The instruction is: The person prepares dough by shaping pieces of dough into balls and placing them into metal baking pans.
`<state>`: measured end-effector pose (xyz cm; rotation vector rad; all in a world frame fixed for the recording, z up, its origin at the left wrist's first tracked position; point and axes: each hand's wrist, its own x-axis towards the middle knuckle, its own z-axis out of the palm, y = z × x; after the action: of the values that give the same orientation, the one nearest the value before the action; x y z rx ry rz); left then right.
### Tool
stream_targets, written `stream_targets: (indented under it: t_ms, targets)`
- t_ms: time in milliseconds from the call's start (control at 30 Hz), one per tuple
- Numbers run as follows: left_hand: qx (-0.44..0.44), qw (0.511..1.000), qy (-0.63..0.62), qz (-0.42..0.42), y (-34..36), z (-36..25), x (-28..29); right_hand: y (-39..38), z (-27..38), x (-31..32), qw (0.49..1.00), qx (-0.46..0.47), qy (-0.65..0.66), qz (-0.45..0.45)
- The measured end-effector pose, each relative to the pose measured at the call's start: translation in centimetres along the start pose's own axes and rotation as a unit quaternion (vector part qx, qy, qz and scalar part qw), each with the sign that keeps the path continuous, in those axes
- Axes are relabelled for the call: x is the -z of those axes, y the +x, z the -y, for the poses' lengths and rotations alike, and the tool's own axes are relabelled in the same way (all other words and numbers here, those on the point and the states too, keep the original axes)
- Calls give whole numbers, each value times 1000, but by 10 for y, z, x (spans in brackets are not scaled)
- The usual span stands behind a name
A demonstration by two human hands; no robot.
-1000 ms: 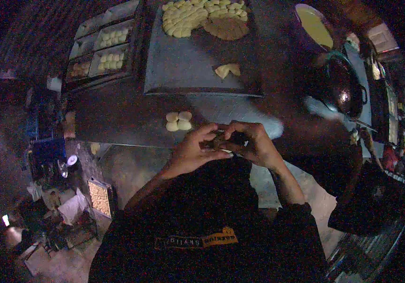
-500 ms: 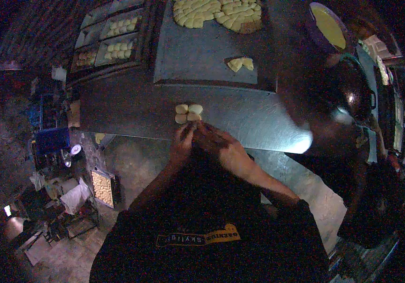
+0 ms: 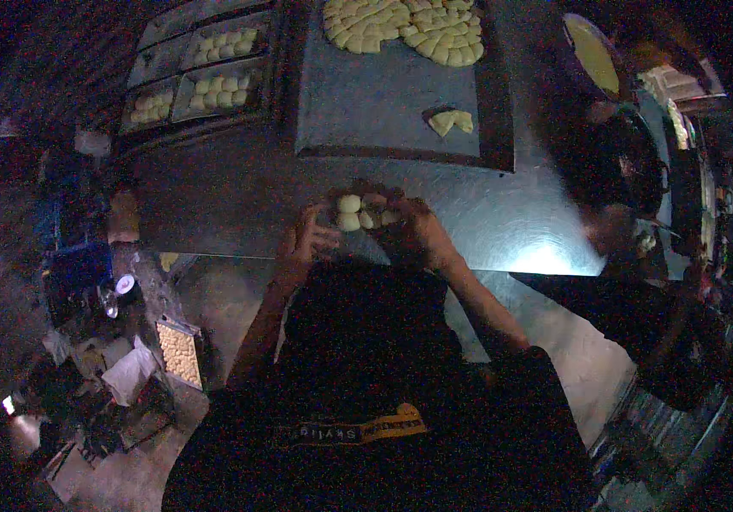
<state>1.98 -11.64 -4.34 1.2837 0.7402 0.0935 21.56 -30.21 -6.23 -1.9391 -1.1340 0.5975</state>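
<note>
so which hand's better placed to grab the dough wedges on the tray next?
Probably the right hand: the dough wedges lie ahead of it, slightly right. The left hand is farther off, left of the dough balls.

right fingers [image 3: 403, 207] at dough balls [image 3: 349, 206], left fingers [image 3: 319, 233] just beside

Item: one lettered chest print, two-part, on the dark shirt [image 3: 358, 358] of the person at the table.
Detail: a narrow printed strip [image 3: 349, 430] across the chest, its lettering upside down as seen from the wearer's head; left section dark, with pale letters inside a thin outline; right section an orange-yellow panel [image 3: 392, 425] with dark letters, a small rounded shape of like colour rising from its upper edge. Lettering grainy, only partly legible from here.
</note>
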Motion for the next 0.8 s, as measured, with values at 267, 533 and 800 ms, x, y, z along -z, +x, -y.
stream_targets:
  t_ms: [267,533,800]
  targets:
    - [-140,972,185,-34,0,32,41,25,8,35,989,67,-90,-92]
    - [-336,886,293,125,101,-33,-42,120,-89,103,988,-95,-25,-122]
    - [-248,727,596,232,199,-64,-145,101,-78,145,979,-16,-203,11]
